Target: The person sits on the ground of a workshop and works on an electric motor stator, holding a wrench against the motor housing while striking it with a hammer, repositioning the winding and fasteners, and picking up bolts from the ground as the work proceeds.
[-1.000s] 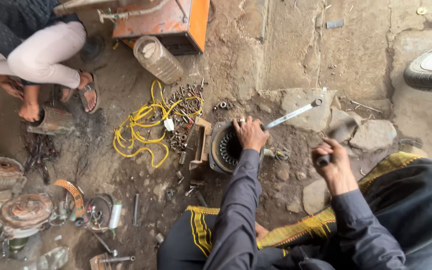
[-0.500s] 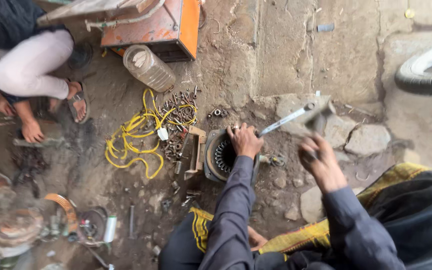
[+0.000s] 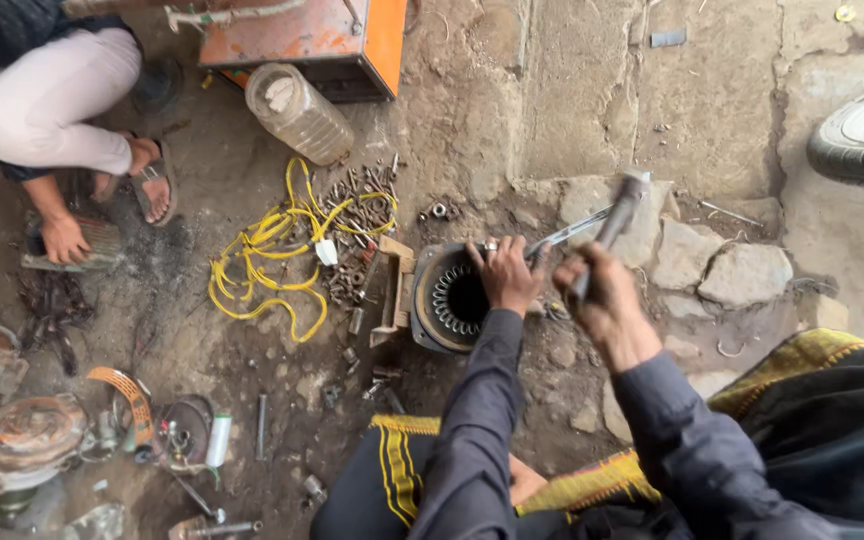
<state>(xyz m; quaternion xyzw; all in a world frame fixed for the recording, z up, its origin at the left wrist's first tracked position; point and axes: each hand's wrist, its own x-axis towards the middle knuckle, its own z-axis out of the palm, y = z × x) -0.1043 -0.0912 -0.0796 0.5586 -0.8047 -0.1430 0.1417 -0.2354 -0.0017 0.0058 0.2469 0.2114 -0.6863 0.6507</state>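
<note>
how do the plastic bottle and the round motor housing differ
The plastic bottle is clear and pale; the motor housing is dark metal. The bottle lies untouched beside the orange box; the left hand rests on the housing's rim. Both lie on their sides on the dirt ground.

Stator [image 3: 452,298] sat boxed in: wood block [image 3: 393,290] touching its left side, bolt pile [image 3: 352,225] & yellow wire [image 3: 262,262] beyond that. L hand [image 3: 505,275] covered its right rim. R hand [image 3: 592,295] w/ hammer [image 3: 607,235] was raised just right of it, over the stones [image 3: 727,265]. Open dirt lay above the stator, up to the orange box [image 3: 302,35] & bottle [image 3: 297,110]. Small parts littered the ground below.
</note>
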